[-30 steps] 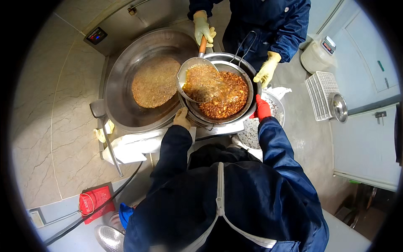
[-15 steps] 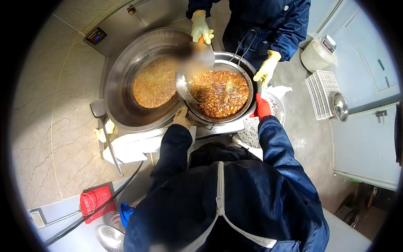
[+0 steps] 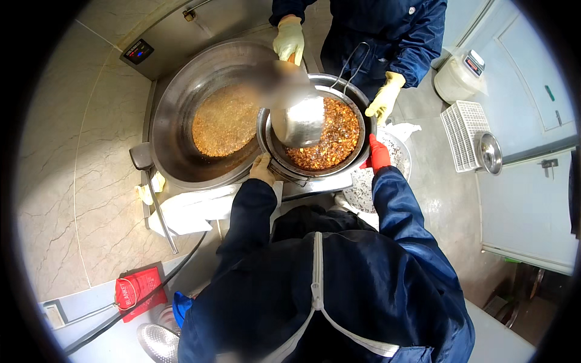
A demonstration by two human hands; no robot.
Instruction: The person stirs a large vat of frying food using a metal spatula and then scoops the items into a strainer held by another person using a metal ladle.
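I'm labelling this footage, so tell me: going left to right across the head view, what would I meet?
Control panel → large wok → browned bits → red-gloved right hand → white slotted basket.

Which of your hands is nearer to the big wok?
Left. The left hand is right beside the lower-right rim of the wok, at the left side of the dark basin. The red-gloved right hand is farther away, at the basin's right side.
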